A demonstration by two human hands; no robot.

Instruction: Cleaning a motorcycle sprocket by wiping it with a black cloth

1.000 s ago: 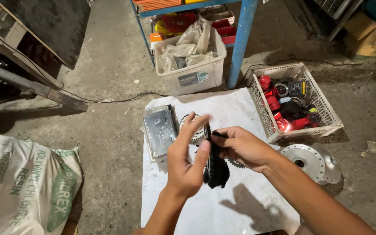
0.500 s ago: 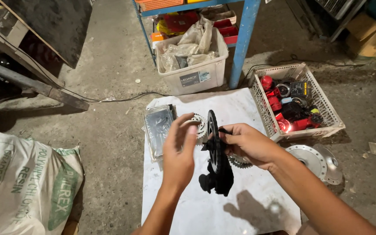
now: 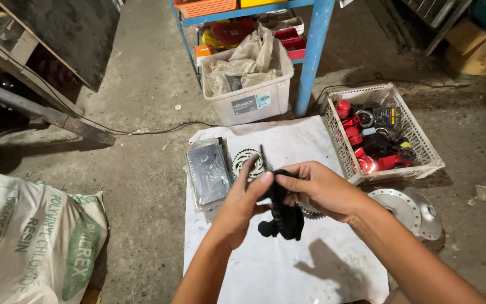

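Both my hands meet above a white sheet [image 3: 288,264] spread on the concrete floor. My left hand [image 3: 242,205] and my right hand [image 3: 316,188] pinch the same black strap-like part [image 3: 281,217], which hangs bunched below my fingers with a thin end sticking up. Behind the hands, a toothed metal sprocket [image 3: 247,161] lies on the sheet. A flat pack wrapped in clear plastic [image 3: 208,171] rests just left of it.
A white mesh basket [image 3: 406,132] of red and black parts sits to the right. A round metal hub [image 3: 406,211] lies below it. A white tub of plastic bags [image 3: 247,84] stands by a blue shelf leg [image 3: 313,56]. A printed sack [image 3: 29,236] fills the left.
The long black part stood upright between my hands half a second ago; now it is lower and bunched under my fingers. My hands have closed together.
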